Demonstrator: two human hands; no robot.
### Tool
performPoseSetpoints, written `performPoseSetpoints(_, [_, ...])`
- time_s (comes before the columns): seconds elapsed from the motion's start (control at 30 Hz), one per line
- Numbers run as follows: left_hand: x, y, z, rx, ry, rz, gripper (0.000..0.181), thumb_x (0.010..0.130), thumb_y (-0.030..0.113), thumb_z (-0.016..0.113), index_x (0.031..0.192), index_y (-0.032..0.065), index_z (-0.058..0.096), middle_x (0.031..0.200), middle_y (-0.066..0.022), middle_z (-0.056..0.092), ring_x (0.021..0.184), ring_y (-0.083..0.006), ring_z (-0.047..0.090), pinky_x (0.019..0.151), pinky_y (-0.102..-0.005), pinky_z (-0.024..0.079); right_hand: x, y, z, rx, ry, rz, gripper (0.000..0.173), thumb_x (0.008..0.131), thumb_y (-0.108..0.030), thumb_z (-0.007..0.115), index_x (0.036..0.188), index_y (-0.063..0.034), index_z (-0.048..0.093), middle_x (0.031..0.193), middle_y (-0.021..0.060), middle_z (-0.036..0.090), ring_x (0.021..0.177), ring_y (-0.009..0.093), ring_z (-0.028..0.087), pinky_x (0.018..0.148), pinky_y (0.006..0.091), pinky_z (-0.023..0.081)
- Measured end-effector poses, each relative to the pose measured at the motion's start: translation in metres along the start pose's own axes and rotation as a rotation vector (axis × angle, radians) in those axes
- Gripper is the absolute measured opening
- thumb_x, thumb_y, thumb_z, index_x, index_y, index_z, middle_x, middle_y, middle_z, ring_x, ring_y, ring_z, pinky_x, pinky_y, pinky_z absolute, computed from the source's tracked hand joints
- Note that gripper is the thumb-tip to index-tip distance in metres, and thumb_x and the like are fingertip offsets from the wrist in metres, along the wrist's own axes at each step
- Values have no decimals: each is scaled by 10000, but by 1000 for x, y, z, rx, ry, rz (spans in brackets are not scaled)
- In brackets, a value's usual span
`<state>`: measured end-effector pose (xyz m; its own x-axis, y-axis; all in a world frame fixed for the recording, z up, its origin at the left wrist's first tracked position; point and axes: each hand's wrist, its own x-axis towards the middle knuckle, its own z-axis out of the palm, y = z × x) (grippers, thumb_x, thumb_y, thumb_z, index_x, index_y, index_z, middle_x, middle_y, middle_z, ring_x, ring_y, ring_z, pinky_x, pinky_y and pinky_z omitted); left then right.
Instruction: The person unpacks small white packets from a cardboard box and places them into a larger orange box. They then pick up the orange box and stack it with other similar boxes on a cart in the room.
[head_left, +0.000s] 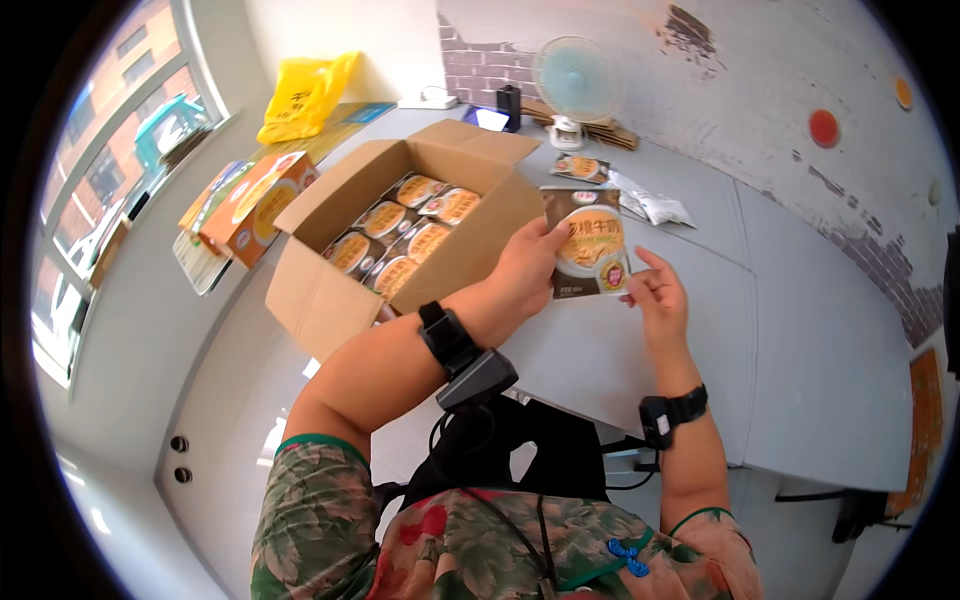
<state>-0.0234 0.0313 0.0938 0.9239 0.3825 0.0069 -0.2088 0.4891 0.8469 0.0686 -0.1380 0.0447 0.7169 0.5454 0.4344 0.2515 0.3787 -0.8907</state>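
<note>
My left hand (525, 266) grips a flat, dark brown and cream food packet (596, 244) by its left edge, thumb across the front. The packet is upright above the table, its printed bowl picture facing me. At its lower right corner is my right hand (660, 296), index finger raised and the other fingers curled; whether they pinch the packet is unclear. Left of my hands stands an open cardboard box (472, 247), flaps spread, with several matching packets (382, 219) in rows inside.
Behind the held packet lie a similar packet (581, 167) and a white sachet (660, 208) on the grey table (697, 277). A small fan (577, 82) stands at the back. Printed orange cartons (262, 202) and a yellow plastic bag (307, 97) are at the left, near the window.
</note>
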Motion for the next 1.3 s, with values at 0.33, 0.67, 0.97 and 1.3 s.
performPoseSetpoints(0.33, [78,143,-118,-143,474,207,294,958,149,376,1183,-37,412,1137,-210,532,998,-330,582,862,-501,490,5,6,-12,95,84,102,285,876,-102,562,1138,3,524,743,23,576,625,67,497,576,200,397])
performPoseSetpoints(0.67, [149,167,-360,1986,441,-64,223,777,62,493,970,-3,585,961,-181,619,882,-331,618,738,-407,499,8,19,-6,85,-50,215,270,879,-122,560,1128,-21,539,762,27,594,623,62,495,584,198,407])
performPoseSetpoints(0.97, [134,162,-339,1837,217,185,273,637,153,731,873,30,671,887,-221,626,876,-343,595,685,-365,472,6,11,-10,63,-41,245,255,887,-122,547,1120,-19,544,749,16,576,639,60,492,598,193,399])
performPoseSetpoints(1.3, [71,129,-94,-78,186,89,300,857,133,548,1126,-1,545,980,-61,581,869,-155,550,743,-294,435,10,33,-23,12,170,259,227,898,-168,537,1068,-25,583,735,5,558,620,53,465,559,185,381])
